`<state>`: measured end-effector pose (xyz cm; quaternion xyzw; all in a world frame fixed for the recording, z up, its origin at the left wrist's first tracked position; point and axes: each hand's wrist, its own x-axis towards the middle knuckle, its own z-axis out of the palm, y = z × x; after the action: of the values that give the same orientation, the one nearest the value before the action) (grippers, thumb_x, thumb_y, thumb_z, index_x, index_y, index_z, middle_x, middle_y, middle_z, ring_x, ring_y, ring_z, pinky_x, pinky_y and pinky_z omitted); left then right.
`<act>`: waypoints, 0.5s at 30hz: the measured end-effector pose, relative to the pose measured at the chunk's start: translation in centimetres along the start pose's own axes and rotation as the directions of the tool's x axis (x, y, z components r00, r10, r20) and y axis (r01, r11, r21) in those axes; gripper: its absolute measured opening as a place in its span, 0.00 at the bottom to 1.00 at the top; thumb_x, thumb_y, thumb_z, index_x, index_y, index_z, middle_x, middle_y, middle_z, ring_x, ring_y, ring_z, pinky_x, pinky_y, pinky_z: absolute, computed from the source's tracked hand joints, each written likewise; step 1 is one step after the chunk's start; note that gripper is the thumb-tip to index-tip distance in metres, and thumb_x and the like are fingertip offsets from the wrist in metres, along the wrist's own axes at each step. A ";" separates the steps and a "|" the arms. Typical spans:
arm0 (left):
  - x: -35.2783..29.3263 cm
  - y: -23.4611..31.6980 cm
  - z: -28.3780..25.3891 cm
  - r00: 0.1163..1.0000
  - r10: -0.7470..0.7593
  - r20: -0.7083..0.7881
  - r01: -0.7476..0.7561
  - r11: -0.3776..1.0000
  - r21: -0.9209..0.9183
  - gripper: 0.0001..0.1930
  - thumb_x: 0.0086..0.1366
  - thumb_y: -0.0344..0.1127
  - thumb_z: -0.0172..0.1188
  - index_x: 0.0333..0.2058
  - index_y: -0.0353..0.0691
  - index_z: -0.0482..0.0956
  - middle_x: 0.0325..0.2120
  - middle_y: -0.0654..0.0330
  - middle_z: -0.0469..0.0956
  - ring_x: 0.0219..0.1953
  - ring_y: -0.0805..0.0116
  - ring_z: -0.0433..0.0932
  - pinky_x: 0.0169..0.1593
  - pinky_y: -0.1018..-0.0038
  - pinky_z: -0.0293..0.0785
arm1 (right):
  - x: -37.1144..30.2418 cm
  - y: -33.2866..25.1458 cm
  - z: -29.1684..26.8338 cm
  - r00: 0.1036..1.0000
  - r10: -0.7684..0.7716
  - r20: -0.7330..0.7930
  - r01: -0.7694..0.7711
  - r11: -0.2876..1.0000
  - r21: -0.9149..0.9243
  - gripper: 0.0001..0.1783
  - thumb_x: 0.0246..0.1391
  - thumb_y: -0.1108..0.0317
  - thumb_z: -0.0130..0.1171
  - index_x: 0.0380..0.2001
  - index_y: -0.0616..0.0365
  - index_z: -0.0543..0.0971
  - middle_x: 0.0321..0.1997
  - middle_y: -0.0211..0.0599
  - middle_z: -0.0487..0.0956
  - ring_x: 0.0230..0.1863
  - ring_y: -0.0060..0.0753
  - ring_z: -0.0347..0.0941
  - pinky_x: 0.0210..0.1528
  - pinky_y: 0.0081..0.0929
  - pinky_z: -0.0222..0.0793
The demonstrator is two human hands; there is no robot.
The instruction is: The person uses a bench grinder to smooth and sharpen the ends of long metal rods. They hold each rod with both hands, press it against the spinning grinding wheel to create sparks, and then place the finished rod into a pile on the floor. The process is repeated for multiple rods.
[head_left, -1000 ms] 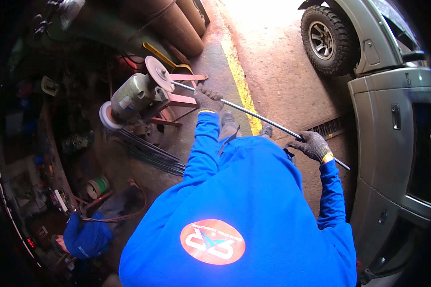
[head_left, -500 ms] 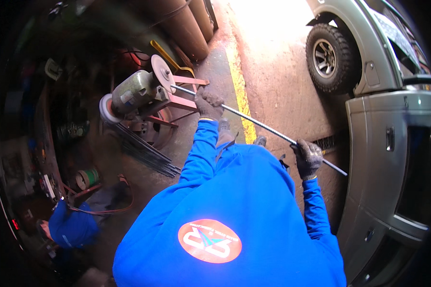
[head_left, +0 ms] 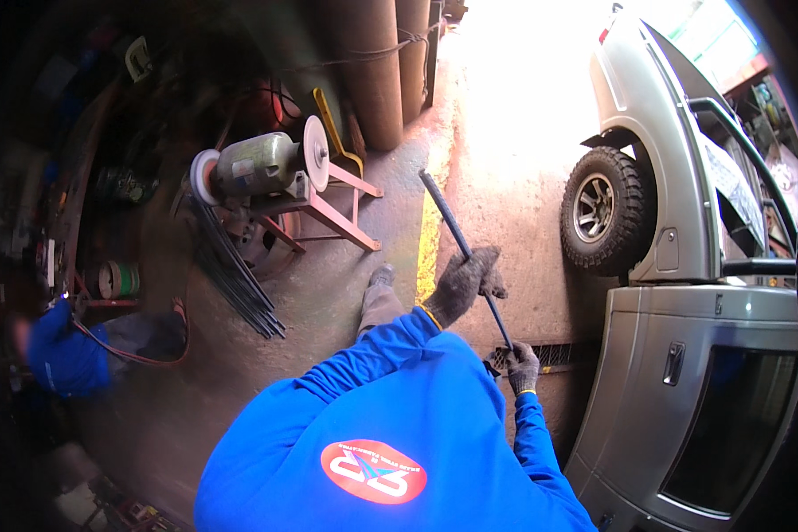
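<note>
A long thin metal rod slants across my front, its far tip in the air near the yellow floor line. My left hand, in a dark work glove, is closed round its middle. Nearer to me, my right hand, gloved too, grips the rod close to its near end. Left of the rod's tip and apart from it stands a bench grinder on a reddish metal stand. Its right-hand disc faces the rod's side.
On the right a silver vehicle stands close, with its wheel. A bundle of dark rods lies on the floor left. Large brown cylinders stand behind the grinder. A person in blue is low at far left.
The rod's far tip has come away from the grinder's disc and swung right. Both hands have shifted, the left to the right, the right nearer my body. My view has turned rightward.
</note>
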<state>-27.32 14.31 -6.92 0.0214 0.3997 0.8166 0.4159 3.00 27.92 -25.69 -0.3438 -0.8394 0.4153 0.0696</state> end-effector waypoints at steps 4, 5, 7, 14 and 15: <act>-0.6 -0.9 1.9 0.999 -0.003 -0.051 0.004 1.000 0.009 0.14 0.72 0.40 0.53 0.28 0.39 0.75 0.14 0.64 0.69 0.18 0.72 0.72 0.31 0.65 0.80 | 1.9 -1.6 -0.3 0.988 0.116 0.101 -0.129 0.983 0.129 0.12 0.52 0.66 0.68 0.38 0.61 0.81 0.31 0.40 0.79 0.30 0.31 0.76 0.35 0.28 0.73; -0.8 -1.0 2.1 0.999 0.019 -0.044 -0.017 0.999 0.036 0.14 0.72 0.40 0.52 0.29 0.39 0.75 0.14 0.64 0.68 0.18 0.72 0.72 0.31 0.65 0.80 | 2.4 -2.3 -0.7 0.977 0.161 0.139 -0.181 0.972 0.150 0.12 0.52 0.66 0.68 0.37 0.61 0.81 0.30 0.39 0.79 0.29 0.30 0.76 0.34 0.28 0.73; -0.8 -0.8 2.9 0.997 0.008 -0.077 -0.004 0.998 0.062 0.15 0.73 0.40 0.52 0.28 0.39 0.75 0.13 0.65 0.68 0.19 0.73 0.73 0.31 0.66 0.80 | 3.1 -1.2 -0.7 0.982 0.103 0.157 -0.111 0.993 0.042 0.11 0.54 0.67 0.67 0.37 0.62 0.82 0.28 0.36 0.80 0.31 0.25 0.76 0.36 0.25 0.73; 1.7 3.5 -0.8 0.965 0.149 -0.217 -0.131 0.987 0.095 0.19 0.71 0.44 0.54 0.22 0.41 0.74 0.13 0.62 0.68 0.21 0.67 0.75 0.35 0.63 0.80 | 6.9 0.3 -0.6 0.970 -0.090 0.224 0.159 0.938 -0.309 0.11 0.49 0.61 0.65 0.33 0.54 0.86 0.31 0.43 0.82 0.33 0.47 0.77 0.39 0.38 0.73; 2.6 4.0 -2.7 0.961 0.083 -0.264 -0.092 0.996 -0.019 0.19 0.71 0.45 0.54 0.22 0.41 0.74 0.12 0.62 0.67 0.21 0.66 0.75 0.36 0.61 0.80 | 7.7 0.8 -0.5 0.965 -0.151 0.214 0.211 0.932 -0.294 0.11 0.49 0.61 0.65 0.33 0.54 0.86 0.32 0.43 0.82 0.33 0.47 0.77 0.40 0.38 0.73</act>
<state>-32.61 13.10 -6.84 -0.0759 0.4374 0.8358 0.3230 -2.23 33.48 -27.26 -0.2307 -0.9257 0.2986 -0.0274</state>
